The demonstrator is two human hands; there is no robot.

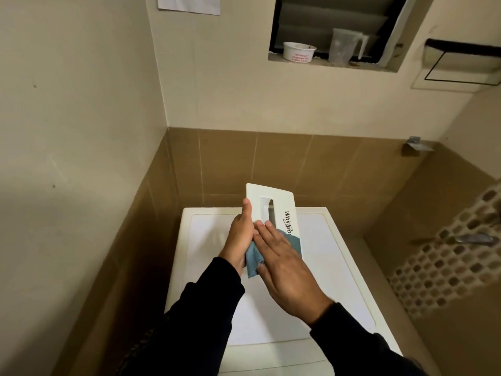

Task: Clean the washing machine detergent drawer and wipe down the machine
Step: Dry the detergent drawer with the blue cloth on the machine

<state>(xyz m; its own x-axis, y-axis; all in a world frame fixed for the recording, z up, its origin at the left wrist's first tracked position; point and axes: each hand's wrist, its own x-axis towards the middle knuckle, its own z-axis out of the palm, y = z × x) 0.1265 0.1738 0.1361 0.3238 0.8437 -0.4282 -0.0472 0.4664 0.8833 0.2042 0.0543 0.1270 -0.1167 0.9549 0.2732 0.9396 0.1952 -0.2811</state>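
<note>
- Washing machine (320, 270) sits in a corner: tiled wall just beside its left edge, tiled wall close behind its back edge. Open room only on its right side, towards the mosaic wall.
- Drawer (271, 204) is out of the machine and held in the air above the back half of the machine's top, not touching it.
- Drawer's white front panel faces the person. Long axis runs near-far, tilted, far end towards the back wall and raised past the machine's back edge.
- Panel has a long slot-shaped handle recess running along that axis. "Whirlpoo…" reads along the panel's right side; the last letters are hidden under the cloth.
- Left hand (240, 234) grips the drawer's left edge, thumb lying flat along the panel.
- Right hand (284, 267) lies flat with straight fingers, pressing a blue cloth (254, 260) onto the near end of the panel. Cloth hangs out between the two hands.
- Window ledge high above the machine: white tub (299, 51) with red print, too small to read, and a clear jug (345, 47) right of it.
- Paper sheet (189, 4) on the wall, up and left of the machine; no text legible.
</note>
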